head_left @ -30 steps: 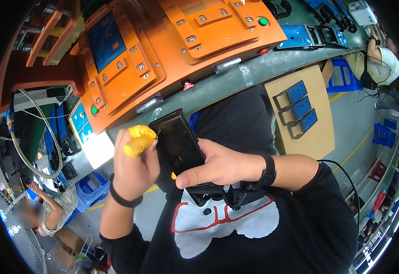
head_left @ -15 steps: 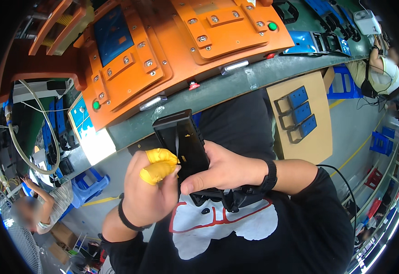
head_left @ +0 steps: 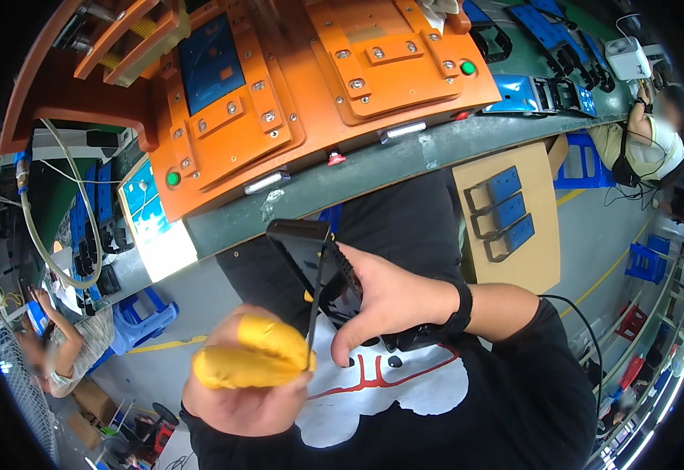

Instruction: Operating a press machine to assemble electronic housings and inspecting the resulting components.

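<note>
Two wrinkled yellow finger cots (head_left: pixel 267 341) on left hand (head_left: pixel 256 395), pinching thin dark strip (head_left: pixel 315 309); right hand (head_left: pixel 397 294) clamped on glossy rectangular black housing (head_left: pixel 301 254), before printed shirt (head_left: pixel 428 388). Left hand lower than earlier.

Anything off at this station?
Up top, what looks like crumpled white cloth by the orange machine; odd beside neatly bolted plates. No spill visible; fine damage on the held black part can't be judged.

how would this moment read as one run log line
left hand: pinching dark strip | right hand: holding black housing | blue-and-black parts: on brown board
</note>
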Motion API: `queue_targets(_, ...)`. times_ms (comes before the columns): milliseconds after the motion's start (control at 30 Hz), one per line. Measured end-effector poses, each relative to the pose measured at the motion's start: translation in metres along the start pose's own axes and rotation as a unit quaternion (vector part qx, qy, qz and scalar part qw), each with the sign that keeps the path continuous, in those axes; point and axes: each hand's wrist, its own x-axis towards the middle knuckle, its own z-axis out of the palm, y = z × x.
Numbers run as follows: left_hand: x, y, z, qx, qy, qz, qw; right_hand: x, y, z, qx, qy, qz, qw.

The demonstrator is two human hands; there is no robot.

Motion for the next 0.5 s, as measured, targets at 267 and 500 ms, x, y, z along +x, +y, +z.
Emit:
queue_targets(267, -0.003, 0.008, -0.018, 0.007, -0.217, 0.089, 0.972, 0.007, 0.012, -0.032, 0.085, 0.040, 0.013, 0.995)
queue_targets(500, -0.014, -0.034, -0.014, 0.150, -0.067, 0.004, 0.986, -0.003, -0.004, -0.027, 0.239, -0.020, -0.043, 0.970)
